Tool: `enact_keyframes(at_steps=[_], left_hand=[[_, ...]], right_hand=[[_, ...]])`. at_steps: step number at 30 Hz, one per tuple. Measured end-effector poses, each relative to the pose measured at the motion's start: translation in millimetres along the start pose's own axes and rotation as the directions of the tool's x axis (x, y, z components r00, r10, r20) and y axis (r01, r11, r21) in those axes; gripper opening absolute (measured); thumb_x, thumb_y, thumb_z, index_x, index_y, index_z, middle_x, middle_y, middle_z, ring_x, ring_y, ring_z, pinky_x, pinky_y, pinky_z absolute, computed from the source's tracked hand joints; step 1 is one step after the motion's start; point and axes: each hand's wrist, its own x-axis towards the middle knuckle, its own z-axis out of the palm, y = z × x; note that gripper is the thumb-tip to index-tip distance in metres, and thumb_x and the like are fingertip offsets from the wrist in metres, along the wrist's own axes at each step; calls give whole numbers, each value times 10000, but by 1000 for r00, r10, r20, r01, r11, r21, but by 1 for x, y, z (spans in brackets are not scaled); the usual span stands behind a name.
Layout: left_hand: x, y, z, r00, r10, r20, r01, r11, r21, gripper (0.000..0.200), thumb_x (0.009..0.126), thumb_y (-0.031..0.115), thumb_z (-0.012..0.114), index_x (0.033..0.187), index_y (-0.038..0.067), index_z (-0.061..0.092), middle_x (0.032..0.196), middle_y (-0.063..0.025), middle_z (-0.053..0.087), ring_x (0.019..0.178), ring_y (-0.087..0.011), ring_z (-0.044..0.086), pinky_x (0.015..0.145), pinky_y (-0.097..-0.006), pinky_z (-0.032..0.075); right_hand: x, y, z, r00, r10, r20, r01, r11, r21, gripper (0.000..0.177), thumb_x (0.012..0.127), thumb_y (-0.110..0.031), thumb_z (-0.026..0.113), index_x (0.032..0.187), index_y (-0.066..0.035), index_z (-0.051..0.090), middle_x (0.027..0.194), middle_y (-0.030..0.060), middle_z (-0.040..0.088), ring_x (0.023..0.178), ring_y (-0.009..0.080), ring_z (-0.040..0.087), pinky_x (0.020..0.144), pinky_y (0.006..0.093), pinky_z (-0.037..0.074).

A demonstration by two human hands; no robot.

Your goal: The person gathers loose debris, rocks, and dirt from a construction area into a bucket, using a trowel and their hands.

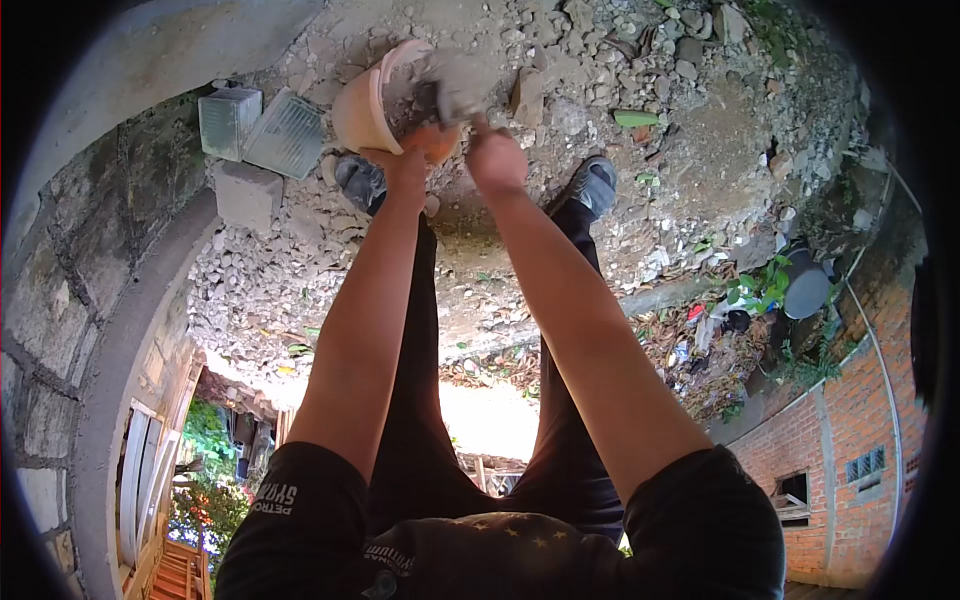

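Risk first: the bucket [362,108] is tipped on its side over loose rubble [600,90], so I judge it could roll or spill if the left hand [405,162] slackens. The footing looks shaky too, with shoes [595,185] on shifting stones. The left grip is closed around the bucket's lower rim. The right hand [496,160] is fisted just right of it, its grip shut on a blurred grey object [455,85] at the bucket's mouth. Whether that is a tool or a stone, I cannot tell. Glass blocks [262,128] sit left of the bucket.
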Motion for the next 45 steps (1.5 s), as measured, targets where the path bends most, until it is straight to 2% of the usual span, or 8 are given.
enact_keyframes(at_steps=[3, 8, 18, 22, 27, 37, 42, 45], left_hand=[[-19, 25, -27, 991, -128, 27, 120, 971, 206, 1118, 886, 102, 565, 1459, 94, -395, 1432, -201, 430, 1199, -275, 553, 933, -362, 500], [36, 1, -35, 910, -187, 370, 111, 970, 217, 1196, 916, 104, 611, 1399, 208, -479, 1548, -227, 259, 1340, -322, 439, 1067, -447, 445], [-6, 57, -33, 955, -259, 144, 241, 961, 134, 1067, 910, 229, 663, 1517, 180, -213, 1470, -118, 386, 1280, -247, 500, 1021, -436, 488], [4, 54, -36, 908, -270, 319, 288, 957, -10, 968, 912, 184, 619, 1527, 167, -128, 1450, -121, 396, 1270, -239, 507, 1019, -433, 499], [-9, 60, -15, 964, -257, 61, 257, 966, 18, 833, 900, 106, 551, 1534, 162, 14, 1417, -124, 424, 1259, -239, 518, 1010, -420, 510], [18, -11, -19, 989, -143, 25, 144, 989, -33, 770, 880, 47, 516, 1525, 157, 111, 1401, -126, 435, 1246, -244, 528, 1012, -423, 509], [-4, 6, -16, 974, -197, 111, 216, 958, -189, 851, 862, 49, 612, 1541, 168, 113, 1405, -128, 429, 1236, -263, 531, 1011, -439, 512], [34, -25, -33, 980, -187, 74, 198, 959, -201, 927, 854, 63, 659, 1540, 171, 45, 1402, -139, 431, 1241, -275, 526, 1001, -459, 523]], right_hand=[[-31, 22, -29, 998, 24, -59, -20, 997, 77, 472, 911, -306, 604, 1380, -308, 548, 1081, 177, 676, 942, 382, 686, 801, 488, 568], [-26, 16, -64, 984, -179, 17, 179, 984, -4, 380, 913, -286, 588, 1289, -333, 615, 1112, 127, 672, 971, 320, 690, 829, 463, 571], [41, -56, 0, 878, -329, 346, 397, 906, -145, 399, 960, -260, 482, 1326, -388, 576, 1096, 108, 680, 1035, 297, 676, 846, 448, 561], [9, -14, -22, 955, -243, 172, 269, 952, -144, 417, 958, -265, 502, 1360, -368, 544, 1141, 125, 648, 1011, 335, 675, 832, 453, 560], [-11, 68, -36, 940, -54, -336, 57, 998, -1, 475, 923, -263, 594, 1391, -327, 545, 1018, 157, 637, 828, 380, 674, 705, 490, 558], [-37, 14, -33, 929, -369, -19, 369, 929, -29, 394, 917, -289, 616, 1302, -370, 608, 962, 114, 681, 791, 342, 693, 677, 466, 578], [19, -69, -26, 874, -329, 358, 427, 871, -243, 372, 956, -295, 526, 1313, -375, 593, 1159, 112, 651, 1066, 309, 670, 861, 444, 564], [50, -55, -13, 909, -269, 318, 340, 920, -195, 414, 949, -304, 517, 1352, -385, 557, 1204, 124, 637, 1172, 284, 630, 900, 432, 549]])
